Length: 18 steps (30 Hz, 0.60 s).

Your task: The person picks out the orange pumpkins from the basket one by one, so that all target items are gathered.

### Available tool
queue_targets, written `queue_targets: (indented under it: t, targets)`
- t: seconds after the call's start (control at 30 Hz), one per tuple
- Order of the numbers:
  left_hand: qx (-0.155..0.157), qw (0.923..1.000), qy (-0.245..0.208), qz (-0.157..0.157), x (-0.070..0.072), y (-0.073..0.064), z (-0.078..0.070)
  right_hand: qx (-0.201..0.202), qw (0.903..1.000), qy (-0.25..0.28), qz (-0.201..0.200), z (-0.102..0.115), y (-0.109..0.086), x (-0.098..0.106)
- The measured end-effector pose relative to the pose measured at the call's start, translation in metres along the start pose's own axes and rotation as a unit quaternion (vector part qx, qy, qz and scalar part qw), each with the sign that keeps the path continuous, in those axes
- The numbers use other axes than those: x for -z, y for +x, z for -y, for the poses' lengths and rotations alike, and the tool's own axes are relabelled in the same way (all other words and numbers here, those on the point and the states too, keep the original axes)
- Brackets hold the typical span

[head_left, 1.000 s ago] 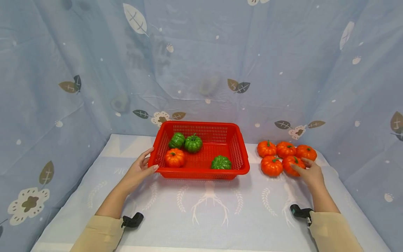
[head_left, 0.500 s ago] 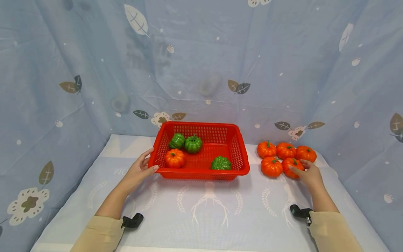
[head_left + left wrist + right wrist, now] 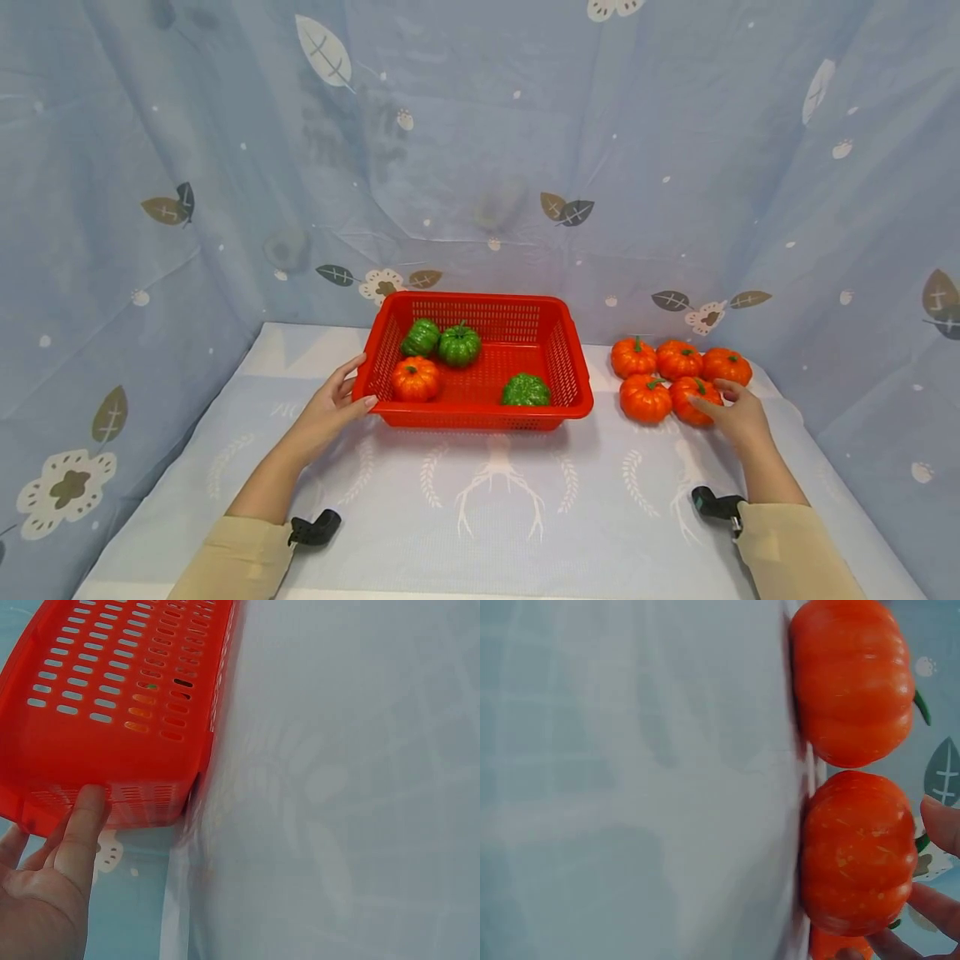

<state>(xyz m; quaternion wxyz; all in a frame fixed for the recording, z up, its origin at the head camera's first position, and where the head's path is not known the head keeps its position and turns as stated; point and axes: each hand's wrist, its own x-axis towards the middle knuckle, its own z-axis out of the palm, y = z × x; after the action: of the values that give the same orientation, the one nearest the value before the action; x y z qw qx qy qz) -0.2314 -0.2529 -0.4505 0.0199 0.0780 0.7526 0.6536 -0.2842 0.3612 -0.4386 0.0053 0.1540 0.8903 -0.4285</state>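
Note:
A red plastic basket (image 3: 480,407) with slotted walls stands on the table. My left hand (image 3: 327,417) holds its near left corner, thumb at the front rim and fingers along the left side; the left wrist view shows the fingertips against the wall. Inside lie three green pumpkins (image 3: 460,345) and one orange pumpkin (image 3: 416,380). To the right, several orange pumpkins sit in two rows. My right hand (image 3: 742,417) grips the front right pumpkin (image 3: 692,407), thumb and fingers around its right part. That pumpkin appears to rest on the table; its far side is partly hidden.
Another orange pumpkin (image 3: 645,399) sits close on its left, with a back row of orange pumpkins (image 3: 678,360) behind. A pale patterned cloth (image 3: 525,517) covers the table. Blue curtains (image 3: 480,150) enclose the back and sides.
The front right pumpkin and the right hand have shifted very slightly left and nearer. The left hand and the basket stay in place; the head view has tilted a little.

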Motion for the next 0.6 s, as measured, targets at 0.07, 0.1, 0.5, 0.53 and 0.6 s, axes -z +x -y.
queue_targets:
  t: [0.07, 0.1, 0.5, 0.53, 0.6]
  targets:
    - [-0.002, 1.0000, 0.003, 0.001, 0.000, 0.000, 0.000, 0.011, 0.9999, -0.002, 0.003, 0.002, -0.003, 0.002]
    - [-0.001, 1.0000, 0.002, 0.000, 0.000, 0.000, 0.000, 0.017, 0.9998, -0.006, 0.005, 0.004, -0.005, 0.004]
    - [-0.008, 1.0000, 0.004, 0.000, 0.000, -0.001, -0.001, 0.120, 0.9922, -0.029, 0.016, 0.050, -0.041, 0.006]
    - [-0.007, 1.0000, 0.006, -0.002, 0.000, -0.001, -0.001, 0.130, 0.9911, -0.028, 0.013, 0.054, -0.045, 0.004]
    - [-0.005, 1.0000, 0.009, -0.002, 0.000, -0.002, -0.001, 0.149, 0.9885, -0.024, 0.002, 0.063, -0.051, -0.001]
